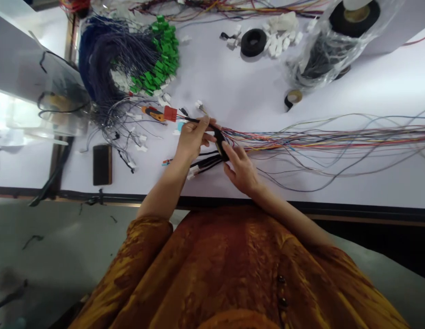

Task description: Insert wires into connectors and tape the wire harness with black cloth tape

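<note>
Near the table's front edge, my left hand [195, 136] pinches a black-wrapped branch of the wire bundle [267, 139], which ends in a red connector [170, 114]. My right hand [241, 170] holds a black tape roll [220, 145], seen edge-on, close against the bundle beside my left fingers. Loose coloured wires run from there to the right edge. Below my hands lie black-sleeved branches [210, 161] with a white connector [193, 172] at one end. An orange and black tool [153, 113] rests left of the red connector.
A large coil of dark blue wires [99, 59] with green connectors [161, 59] lies at the back left. A phone [102, 164] is at the front left. Another black tape roll [253, 42], white connectors [281, 34] and a plastic bag of tape [322, 55] lie at the back.
</note>
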